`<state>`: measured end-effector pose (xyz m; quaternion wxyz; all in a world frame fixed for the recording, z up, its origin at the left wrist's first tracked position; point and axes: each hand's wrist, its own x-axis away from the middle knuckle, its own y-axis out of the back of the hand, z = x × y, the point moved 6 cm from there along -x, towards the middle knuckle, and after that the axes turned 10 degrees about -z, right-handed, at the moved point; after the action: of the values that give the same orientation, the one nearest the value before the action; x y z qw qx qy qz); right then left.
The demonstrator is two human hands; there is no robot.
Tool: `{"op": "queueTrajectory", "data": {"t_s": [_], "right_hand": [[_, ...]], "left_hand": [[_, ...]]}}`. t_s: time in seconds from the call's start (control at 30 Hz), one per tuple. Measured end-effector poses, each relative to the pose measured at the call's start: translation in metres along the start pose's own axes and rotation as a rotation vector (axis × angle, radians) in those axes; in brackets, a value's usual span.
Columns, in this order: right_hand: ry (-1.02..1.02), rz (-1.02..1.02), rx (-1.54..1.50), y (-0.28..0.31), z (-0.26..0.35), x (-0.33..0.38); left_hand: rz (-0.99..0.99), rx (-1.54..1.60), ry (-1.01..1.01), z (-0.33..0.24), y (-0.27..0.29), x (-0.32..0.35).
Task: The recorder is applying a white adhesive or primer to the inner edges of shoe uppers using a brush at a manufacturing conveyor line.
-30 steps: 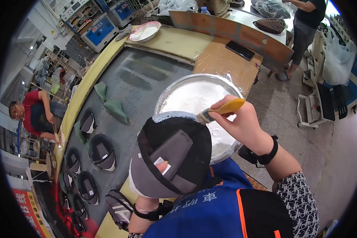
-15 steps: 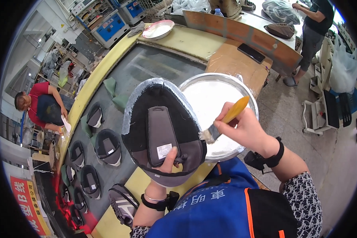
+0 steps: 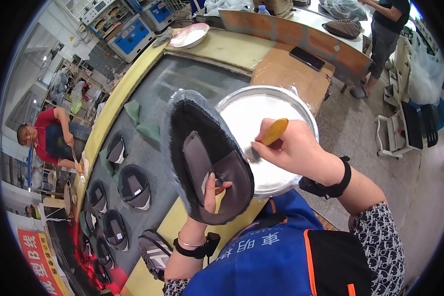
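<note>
A dark shoe upper (image 3: pixel 192 129) with a grey tongue is tilted in my left hand (image 3: pixel 210 196). My left fingers and thumb grip it near the heel opening, and part of that hand is hidden behind it. My right hand (image 3: pixel 292 149) is closed round a brush (image 3: pixel 275 132) with a yellow handle. Its pale bristles are close to the right rim of the upper; whether they touch is unclear. Beneath the brush stands a round metal pan (image 3: pixel 308 118) of white paste or liquid (image 3: pixel 251 109).
Several dark shoe uppers (image 3: pixel 134 187) lie on the grey conveyor belt (image 3: pixel 182 79) at left, beside green pieces (image 3: pixel 148 128). A grey shoe (image 3: pixel 155 254) rests on the near yellow edge. Beyond are a phone (image 3: pixel 307 58), a white-filled bowl (image 3: pixel 190 35) and a person in red (image 3: pixel 49 133).
My left hand has turned and tilted the shoe upper, so its side faces me more. My right hand and the brush have shifted slightly left.
</note>
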<state>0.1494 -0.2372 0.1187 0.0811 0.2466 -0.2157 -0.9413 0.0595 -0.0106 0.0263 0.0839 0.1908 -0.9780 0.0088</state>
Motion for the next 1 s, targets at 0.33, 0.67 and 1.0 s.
{"op": "queueTrajectory", "data": {"t_s": [0.33,0.67,1.0], "right_hand": [[0.093,0.118,0.124,-0.006,0.013,0.000],[0.027,0.110,-0.003,-0.014,0.006,-0.004],[-0.485,0.320,-0.657,-0.002,-0.006,0.004]], "left_hand": [[-0.084,0.082,-0.552,-0.002,0.006,-0.025],[-0.310,-0.433,-0.795,-0.045,-0.002,-0.029],[-0.504,-0.629,-1.426,-0.090,-0.007,-0.044]]}}
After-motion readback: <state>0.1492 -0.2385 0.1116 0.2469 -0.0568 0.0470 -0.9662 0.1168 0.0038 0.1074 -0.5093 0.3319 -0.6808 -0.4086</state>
